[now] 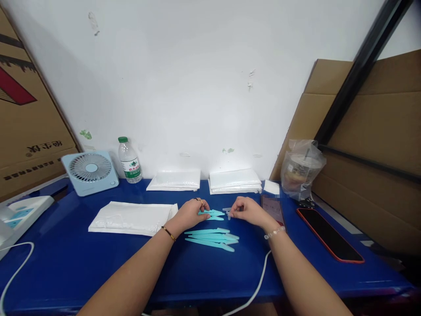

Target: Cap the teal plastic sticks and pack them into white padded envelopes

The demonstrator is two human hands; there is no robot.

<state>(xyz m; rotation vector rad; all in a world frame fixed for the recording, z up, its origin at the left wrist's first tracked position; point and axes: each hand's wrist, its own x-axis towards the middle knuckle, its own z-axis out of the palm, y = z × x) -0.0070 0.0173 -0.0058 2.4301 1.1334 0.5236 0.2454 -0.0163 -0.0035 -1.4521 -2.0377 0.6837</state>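
My left hand has its thumb and fingers closed on teal eyebrow razors at their left ends, low over the blue table. Their other ends point right. Just to the right, my right hand pinches a small translucent cap-like piece between thumb and fingertips. More translucent bits show beside it, too small to tell apart. Nearer to me lies a loose fan of several teal eyebrow razors, with their pale blade ends to the right. Neither hand touches this group.
A white packet lies left of my left hand. White packet stacks lie along the wall. A fan and water bottle stand back left. Phones, a bagged drink and a white cable are at right.
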